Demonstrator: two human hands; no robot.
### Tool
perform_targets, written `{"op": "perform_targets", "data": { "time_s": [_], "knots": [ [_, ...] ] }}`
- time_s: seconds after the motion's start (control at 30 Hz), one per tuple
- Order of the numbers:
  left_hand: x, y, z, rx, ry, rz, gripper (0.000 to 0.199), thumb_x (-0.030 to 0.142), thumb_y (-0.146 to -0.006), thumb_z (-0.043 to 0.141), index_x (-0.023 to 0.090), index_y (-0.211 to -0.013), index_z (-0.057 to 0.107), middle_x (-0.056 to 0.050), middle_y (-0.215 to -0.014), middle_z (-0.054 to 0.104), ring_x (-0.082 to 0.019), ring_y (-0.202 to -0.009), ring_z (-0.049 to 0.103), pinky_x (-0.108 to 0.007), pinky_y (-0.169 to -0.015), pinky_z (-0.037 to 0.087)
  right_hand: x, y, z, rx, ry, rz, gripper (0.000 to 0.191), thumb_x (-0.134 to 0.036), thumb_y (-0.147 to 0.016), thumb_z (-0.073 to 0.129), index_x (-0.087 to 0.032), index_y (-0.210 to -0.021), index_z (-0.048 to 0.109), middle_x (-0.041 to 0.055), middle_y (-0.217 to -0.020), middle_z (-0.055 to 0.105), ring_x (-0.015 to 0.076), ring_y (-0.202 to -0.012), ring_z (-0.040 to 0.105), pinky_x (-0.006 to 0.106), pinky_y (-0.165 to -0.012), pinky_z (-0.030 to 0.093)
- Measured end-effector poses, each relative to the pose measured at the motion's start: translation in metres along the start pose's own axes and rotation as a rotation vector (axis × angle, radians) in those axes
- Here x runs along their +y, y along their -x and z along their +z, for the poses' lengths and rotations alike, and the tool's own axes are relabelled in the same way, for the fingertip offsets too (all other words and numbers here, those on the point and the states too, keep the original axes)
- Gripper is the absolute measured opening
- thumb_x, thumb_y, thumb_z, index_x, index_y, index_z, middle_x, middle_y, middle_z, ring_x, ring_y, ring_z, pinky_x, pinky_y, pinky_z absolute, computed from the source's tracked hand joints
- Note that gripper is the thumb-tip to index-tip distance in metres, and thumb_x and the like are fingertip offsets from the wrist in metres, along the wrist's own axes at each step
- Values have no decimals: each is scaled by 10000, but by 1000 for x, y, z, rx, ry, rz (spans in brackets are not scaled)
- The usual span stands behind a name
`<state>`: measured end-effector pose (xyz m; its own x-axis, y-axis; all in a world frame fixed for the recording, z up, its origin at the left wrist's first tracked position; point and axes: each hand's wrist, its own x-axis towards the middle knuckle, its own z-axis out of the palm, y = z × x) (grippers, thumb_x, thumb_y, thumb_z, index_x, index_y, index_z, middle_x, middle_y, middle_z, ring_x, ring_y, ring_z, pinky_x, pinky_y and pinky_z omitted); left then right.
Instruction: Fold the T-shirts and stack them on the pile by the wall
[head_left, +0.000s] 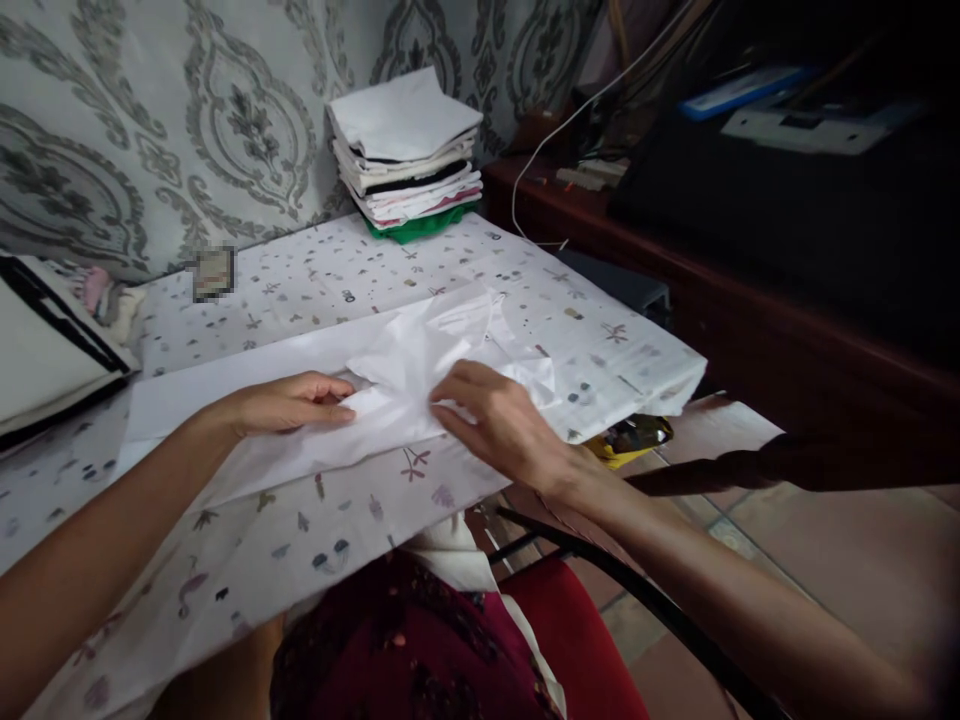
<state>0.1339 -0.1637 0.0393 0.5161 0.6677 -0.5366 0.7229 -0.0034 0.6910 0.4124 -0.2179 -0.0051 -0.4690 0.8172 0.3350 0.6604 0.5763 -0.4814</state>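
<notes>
A long white cloth (255, 380) lies across the patterned tabletop, partly flat on the left and crumpled toward its right end. My left hand (300, 402) pinches a fold of the cloth between thumb and fingers near its middle. Just to the right, my right hand (487, 415) has its fingers closed on the bunched part of the same cloth. A small gap of wrinkled fabric separates the two hands.
A stack of folded cloths (409, 150) stands at the table's back. At the left edge is a white box with black trim (56, 340). A dark wooden desk (750, 290) borders the right side; a red chair (574, 630) is below. The patterned table (300, 290) meets the wall.
</notes>
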Motion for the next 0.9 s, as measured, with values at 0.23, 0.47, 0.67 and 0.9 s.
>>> {"op": "perform_targets", "data": {
  "time_s": [0.23, 0.47, 0.67, 0.9],
  "knots": [
    [-46, 43, -33, 15, -33, -114, 340, 546, -675, 725, 240, -821, 751, -40, -818, 691, -233, -749, 616, -277, -644, 466, -7, -29, 37, -204, -10, -224, 186, -285, -978, 573, -232, -1087, 714, 59, -972, 662, 178, -818, 632, 284, -661, 467],
    [-108, 104, -55, 195, -107, -248, 321, 549, -645, 712, 232, -622, 665, -10, -644, 567, -175, -607, 497, -252, -560, 363, 2, -25, 40, -212, 6, -272, 274, -314, -1007, 498, -241, -1140, 726, 74, -990, 666, 192, -847, 658, 302, -701, 524],
    [-138, 135, -47, 437, -124, -265, 342, 568, -681, 647, 227, -676, 663, -18, -625, 562, -181, -605, 476, -261, -548, 333, -11, -32, 39, -205, 86, -326, 302, -326, -1029, 444, -235, -1097, 723, 71, -920, 659, 187, -771, 633, 303, -618, 493],
    [-148, 166, -44, 520, 29, -301, 353, 557, -628, 724, 211, -692, 694, -20, -714, 616, -177, -675, 517, -260, -602, 367, -59, -66, 62, -282, 74, -389, 247, -249, -1024, 469, -204, -1019, 712, 69, -919, 653, 179, -787, 610, 300, -657, 463]
  ]
}}
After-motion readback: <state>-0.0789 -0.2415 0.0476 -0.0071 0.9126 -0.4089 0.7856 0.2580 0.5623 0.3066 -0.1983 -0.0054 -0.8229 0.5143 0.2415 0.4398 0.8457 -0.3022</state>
